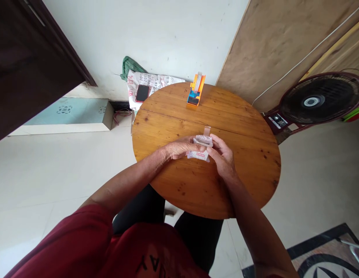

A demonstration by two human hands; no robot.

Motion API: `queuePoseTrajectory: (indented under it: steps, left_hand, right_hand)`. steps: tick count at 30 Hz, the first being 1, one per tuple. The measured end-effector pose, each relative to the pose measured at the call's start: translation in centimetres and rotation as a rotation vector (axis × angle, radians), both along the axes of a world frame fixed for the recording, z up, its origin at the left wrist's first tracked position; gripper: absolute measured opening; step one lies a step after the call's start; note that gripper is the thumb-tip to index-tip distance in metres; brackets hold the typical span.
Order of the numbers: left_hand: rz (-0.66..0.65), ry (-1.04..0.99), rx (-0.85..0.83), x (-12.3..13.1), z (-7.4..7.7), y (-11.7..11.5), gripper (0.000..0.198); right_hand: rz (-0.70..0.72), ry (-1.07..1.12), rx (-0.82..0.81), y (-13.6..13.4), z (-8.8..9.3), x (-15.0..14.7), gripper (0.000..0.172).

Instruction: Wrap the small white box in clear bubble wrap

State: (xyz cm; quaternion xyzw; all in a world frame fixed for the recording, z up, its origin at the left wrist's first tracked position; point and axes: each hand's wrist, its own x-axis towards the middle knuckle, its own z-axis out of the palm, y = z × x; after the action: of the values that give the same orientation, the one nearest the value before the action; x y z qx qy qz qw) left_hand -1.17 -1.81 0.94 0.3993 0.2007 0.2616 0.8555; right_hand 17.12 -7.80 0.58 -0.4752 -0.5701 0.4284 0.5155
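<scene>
Over the middle of a round wooden table [173, 181], a small white packet [199, 155] with red print sits in clear, crinkled plastic wrap, perhaps bubble wrap. My left hand [181, 148] grips it from the left, thumb across its near face and fingers mostly hidden behind. From the right, my right hand [224, 156] closes on the packet's edge with thumb and fingers. A short strip of clear tape [207, 131] sticks up beyond the packet's far edge, close to my right fingertips. Farther back on the table stands an orange and blue tape dispenser [196, 90].
Behind the table's far left edge, a phone [142, 93] lies on a printed white sack [164, 80], near a green bag [130, 65]. A fan [312, 101] stands to the right. A pale blue-topped box or ledge [63, 112] runs along the left wall.
</scene>
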Motion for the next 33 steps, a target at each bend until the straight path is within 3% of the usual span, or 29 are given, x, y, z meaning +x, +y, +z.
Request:
queuePoseTrajectory:
  steps: [7, 12, 22, 28, 33]
  left_hand:
    - [0.020, -0.065, -0.024, 0.3, -0.7, -0.1, 0.059]
    - [-0.022, -0.113, -0.023, 0.3, -0.4, -0.2, 0.059]
    - [-0.080, 0.005, 0.041, 0.0, 0.5, -0.7, 0.049]
    - [-0.075, 0.049, 0.068, 0.0, 0.5, -0.9, 0.047]
    - [-0.107, 0.077, 0.087, 0.0, 0.3, -0.8, 0.048]
  right_hand:
    - [-0.047, -0.117, 0.028, -0.4, 0.1, 0.0, 0.060]
    - [-0.074, -0.045, 0.059, -0.3, 0.4, 0.1, 0.048]
    - [-0.065, -0.096, 0.033, 0.5, 0.7, 1.2, 0.037]
    - [-0.079, -0.013, -0.009, 0.6, 0.9, 1.0, 0.041]
    - [-0.121, 0.014, 0.026, 0.6, 1.6, 0.6, 0.031]
